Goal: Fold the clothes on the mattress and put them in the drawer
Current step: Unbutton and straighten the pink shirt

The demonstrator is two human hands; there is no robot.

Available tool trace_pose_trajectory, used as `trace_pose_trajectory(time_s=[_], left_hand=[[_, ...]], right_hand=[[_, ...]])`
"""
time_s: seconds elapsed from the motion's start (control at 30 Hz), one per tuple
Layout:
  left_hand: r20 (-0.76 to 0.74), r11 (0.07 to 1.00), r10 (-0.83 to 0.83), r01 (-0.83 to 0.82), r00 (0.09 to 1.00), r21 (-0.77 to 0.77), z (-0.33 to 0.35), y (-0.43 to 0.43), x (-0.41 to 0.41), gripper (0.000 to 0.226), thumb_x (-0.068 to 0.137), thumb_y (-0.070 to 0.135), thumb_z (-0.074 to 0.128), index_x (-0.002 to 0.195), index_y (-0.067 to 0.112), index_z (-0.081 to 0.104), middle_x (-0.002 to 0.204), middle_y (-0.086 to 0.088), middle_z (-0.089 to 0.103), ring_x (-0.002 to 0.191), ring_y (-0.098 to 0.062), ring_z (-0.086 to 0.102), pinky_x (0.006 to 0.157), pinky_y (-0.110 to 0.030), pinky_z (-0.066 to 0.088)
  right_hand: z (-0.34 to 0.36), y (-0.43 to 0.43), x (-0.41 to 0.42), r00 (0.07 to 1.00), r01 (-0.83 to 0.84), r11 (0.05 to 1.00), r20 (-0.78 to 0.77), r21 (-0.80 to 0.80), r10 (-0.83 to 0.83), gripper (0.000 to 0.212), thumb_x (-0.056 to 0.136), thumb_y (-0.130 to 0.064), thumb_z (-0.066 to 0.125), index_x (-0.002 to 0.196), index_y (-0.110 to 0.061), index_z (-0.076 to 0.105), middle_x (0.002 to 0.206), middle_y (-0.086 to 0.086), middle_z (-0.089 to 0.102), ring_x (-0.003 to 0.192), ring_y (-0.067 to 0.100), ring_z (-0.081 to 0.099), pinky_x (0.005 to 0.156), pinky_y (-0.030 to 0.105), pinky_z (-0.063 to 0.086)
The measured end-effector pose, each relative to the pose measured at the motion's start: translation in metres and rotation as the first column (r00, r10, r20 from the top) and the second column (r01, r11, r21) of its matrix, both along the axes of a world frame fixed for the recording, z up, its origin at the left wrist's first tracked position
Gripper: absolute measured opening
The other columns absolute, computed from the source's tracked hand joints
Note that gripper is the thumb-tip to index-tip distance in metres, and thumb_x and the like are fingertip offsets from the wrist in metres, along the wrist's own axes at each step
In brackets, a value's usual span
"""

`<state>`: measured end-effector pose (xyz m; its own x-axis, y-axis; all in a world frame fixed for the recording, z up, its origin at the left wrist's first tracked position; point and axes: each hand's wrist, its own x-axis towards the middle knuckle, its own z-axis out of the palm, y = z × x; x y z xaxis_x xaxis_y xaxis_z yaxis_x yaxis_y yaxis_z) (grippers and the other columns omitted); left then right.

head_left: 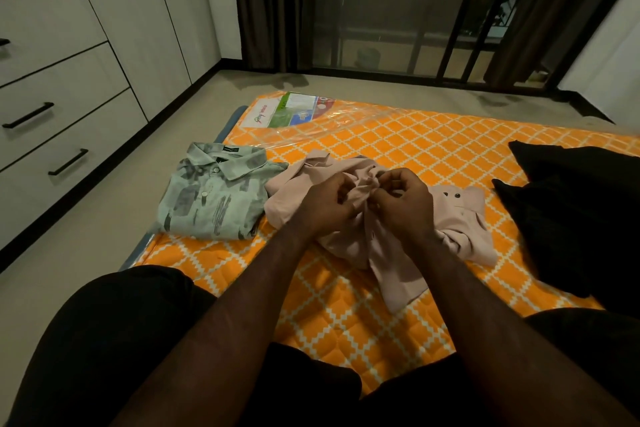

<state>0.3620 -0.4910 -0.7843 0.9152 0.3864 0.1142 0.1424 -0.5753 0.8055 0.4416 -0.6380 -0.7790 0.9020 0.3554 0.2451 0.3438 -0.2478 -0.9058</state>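
Both forearms bare, stretched fwd & converging toward centre. L hand (325, 206) & R hand (405, 199) meet knuckle to knuckle, backs up, fingers curled in, fingertips close together. Each pinches a bunched bit of the pink shirt (460, 218) btwn them. Wrists roughly level. Legs in dark cloth, knees spread wide at bottom.
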Motion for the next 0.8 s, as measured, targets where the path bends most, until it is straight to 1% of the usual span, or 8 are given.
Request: trace_pose_trajectory(time_s=[0.1, 0.2, 0.3, 0.4, 0.5, 0.63, 0.7, 0.8], left_hand=[[0.0, 0.98, 0.017, -0.017, 1.0, 0.199, -0.001, 0.0, 0.0, 0.018, 0.085, 0.024, 0.073, 0.087, 0.011, 0.06, 0.073, 0.002, 0.059, 0.072, -0.022, 0.058, 0.059, -0.034, 0.038], [-0.094, 0.95, 0.06, -0.029, 0.994, 0.31, -0.004, 0.001, -0.003, 0.02, 0.083, 0.025, 0.071, 0.072, 0.022, 0.054, 0.066, 0.004, 0.053, 0.073, -0.025, 0.059, 0.056, -0.032, 0.032], [-0.158, 0.944, 0.062, -0.007, 0.985, 0.329, -0.008, 0.002, -0.006, 0.006, 0.085, 0.029, 0.067, 0.088, 0.025, 0.066, 0.08, 0.0, 0.066, 0.081, -0.023, 0.062, 0.062, -0.03, 0.039], [-0.133, 0.939, 0.092, -0.042, 0.987, 0.342, -0.008, 0.0, -0.005, 0.018, 0.087, 0.03, 0.067, 0.102, 0.02, 0.067, 0.091, -0.003, 0.07, 0.085, -0.024, 0.063, 0.065, -0.031, 0.041], [-0.077, 0.941, 0.152, -0.121, 0.985, 0.315, -0.007, -0.001, -0.002, 0.023, 0.087, 0.033, 0.07, 0.097, 0.017, 0.057, 0.089, -0.003, 0.065, 0.082, -0.024, 0.06, 0.063, -0.034, 0.041], [0.079, 0.953, 0.17, -0.185, 0.982, 0.239, -0.003, -0.004, -0.001, 0.021, 0.081, 0.025, 0.076, 0.082, 0.014, 0.058, 0.073, -0.002, 0.064, 0.07, -0.021, 0.06, 0.062, -0.04, 0.049], [0.213, 0.96, 0.152, -0.195, 0.965, 0.2, 0.0, -0.008, -0.001, 0.008, 0.082, 0.016, 0.074, 0.087, 0.012, 0.07, 0.081, -0.006, 0.072, 0.076, -0.022, 0.065, 0.07, -0.032, 0.052], [0.316, 0.97, 0.124, -0.182, 0.941, 0.161, 0.003, -0.015, 0.0, 0.037, 0.084, 0.007, 0.069, 0.119, 0.015, 0.072, 0.108, -0.002, 0.075, 0.095, -0.012, 0.066, 0.081, -0.01, 0.045]], right_hand=[[0.0, 0.001, 0.001, 1.0, 0.016, 0.999, 0.018, 0.03, -0.017, 0.015, 0.084, -0.01, 0.073, 0.09, -0.019, 0.063, 0.08, -0.008, 0.07, 0.076, 0.013, 0.069, 0.069, 0.041, 0.059], [-0.002, 0.001, 0.003, 0.999, 0.021, 0.999, 0.033, 0.046, -0.023, 0.015, 0.087, -0.007, 0.071, 0.091, -0.013, 0.058, 0.079, -0.007, 0.066, 0.073, 0.009, 0.065, 0.066, 0.033, 0.054], [-0.002, 0.003, 0.002, 0.998, 0.008, 0.999, 0.062, 0.037, -0.01, 0.014, 0.09, -0.006, 0.07, 0.09, -0.009, 0.056, 0.079, -0.004, 0.064, 0.072, 0.011, 0.063, 0.062, 0.023, 0.05], [-0.002, 0.004, 0.002, 0.996, -0.028, 0.999, 0.083, 0.043, 0.024, 0.016, 0.092, -0.004, 0.068, 0.086, -0.012, 0.056, 0.079, 0.001, 0.063, 0.077, 0.021, 0.064, 0.064, 0.025, 0.053], [0.003, 0.003, 0.005, 0.996, -0.085, 0.99, 0.048, 0.112, 0.08, 0.021, 0.091, -0.004, 0.063, 0.08, -0.019, 0.053, 0.081, 0.01, 0.061, 0.078, 0.027, 0.063, 0.071, 0.048, 0.056], [0.031, 0.004, 0.007, 0.986, -0.169, 0.953, 0.056, 0.251, 0.16, 0.017, 0.088, 0.011, 0.057, 0.081, -0.004, 0.053, 0.086, 0.014, 0.057, 0.078, 0.018, 0.058, 0.071, 0.041, 0.054], [0.043, 0.004, 0.004, 0.972, -0.235, 0.924, 0.073, 0.301, 0.223, 0.01, 0.091, 0.013, 0.057, 0.086, 0.006, 0.052, 0.086, 0.015, 0.055, 0.077, 0.014, 0.058, 0.069, 0.033, 0.054], [0.048, 0.003, 0.001, 0.945, -0.324, 0.887, 0.075, 0.329, 0.317, 0.014, 0.092, 0.008, 0.061, 0.085, 0.0, 0.052, 0.086, 0.013, 0.053, 0.079, 0.014, 0.059, 0.072, 0.033, 0.055]])
